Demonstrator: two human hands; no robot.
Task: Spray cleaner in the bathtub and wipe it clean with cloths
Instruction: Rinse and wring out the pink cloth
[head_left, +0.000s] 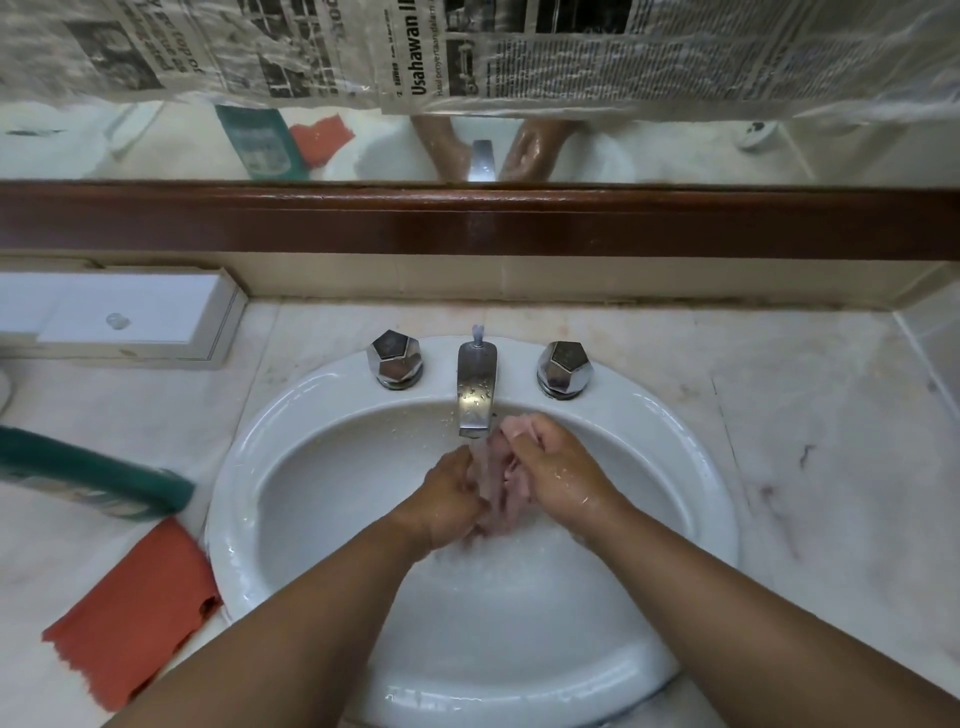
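Note:
Both my hands are in the white sink (291, 467) under the chrome faucet (475, 389), where water runs. Between them is a wet pink cloth (501, 486). My left hand (449, 499) grips its lower left side, and my right hand (558, 473) grips its upper right part, fingers curled round the fabric. An orange-red cloth (132, 608) lies flat on the marble counter left of the sink. A green bottle (88, 473) lies on its side beyond that cloth. No bathtub is in view.
Two chrome tap knobs (395, 358) (564, 369) flank the faucet. A white box (119, 312) sits at the back left of the counter (810, 415). A brown wooden ledge (478, 223) runs below a mirror partly covered with newspaper (467, 47).

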